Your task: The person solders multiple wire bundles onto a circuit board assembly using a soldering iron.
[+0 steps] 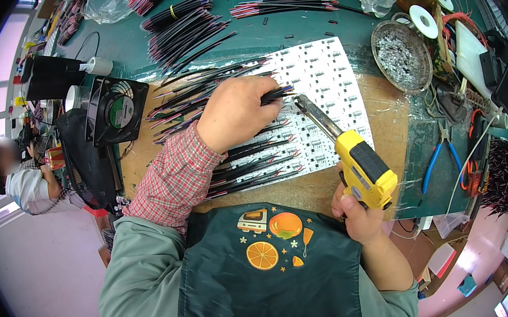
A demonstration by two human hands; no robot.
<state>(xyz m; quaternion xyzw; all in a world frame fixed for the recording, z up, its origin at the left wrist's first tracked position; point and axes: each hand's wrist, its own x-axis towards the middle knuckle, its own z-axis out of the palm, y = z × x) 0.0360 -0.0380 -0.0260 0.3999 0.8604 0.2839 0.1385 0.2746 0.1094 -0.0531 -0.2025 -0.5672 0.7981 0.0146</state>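
Observation:
My left hand is closed, its thumb and fingertips pinching a black wire lead over a white circuit board panel. In my right hand is a yellow and black soldering gun. The metal tip of the gun points up and left, close to the end of the lead, though I cannot tell whether they touch. Several black leads with red ends lie side by side across the panel's left part. Part of them is hidden under my left hand and checked sleeve.
Bundles of black wires lie at the back left. A black fan stands on the left. At the back right sits a round dish with solder scraps. Blue-handled pliers lie on the right. Another person sits far left.

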